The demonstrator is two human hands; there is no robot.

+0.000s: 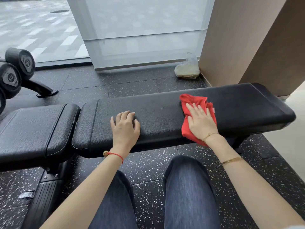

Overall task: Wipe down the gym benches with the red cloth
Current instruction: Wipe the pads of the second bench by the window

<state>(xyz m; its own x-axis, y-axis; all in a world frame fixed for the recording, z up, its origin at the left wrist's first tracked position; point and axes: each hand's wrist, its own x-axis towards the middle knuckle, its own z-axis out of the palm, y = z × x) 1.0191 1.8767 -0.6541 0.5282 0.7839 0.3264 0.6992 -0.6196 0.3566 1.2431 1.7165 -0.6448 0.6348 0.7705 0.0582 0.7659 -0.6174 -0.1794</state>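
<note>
- Speckled black rubber floor underfoot, frosted glass panel at the back, brown wall panel to the right.
- Far left: two dumbbells on a rack, round ends facing out, well apart from the hands.
- Below them: black padded seat section of the bench, set apart by a narrow gap from the long pad.
- Centre: long black bench running left to right, grained leather-like surface, its frame dropping to the floor at lower left.
- On the near half of that pad: left hand, palm down, fingers loosely bent with tips on the pad, holding nothing; red string bracelet at the wrist.
- Behind the bench, on the floor against the wall panel: crumpled plastic bag.
- Right part of the pad: red cloth, bunched, lying on the bench top and draping over the near edge.
- On top of it: right hand, flat, fingers straight and spread, pressing the cloth down; thin gold bracelets on that wrist and forearm.
- Bottom: two knees in dark jeans just short of the bench.
</note>
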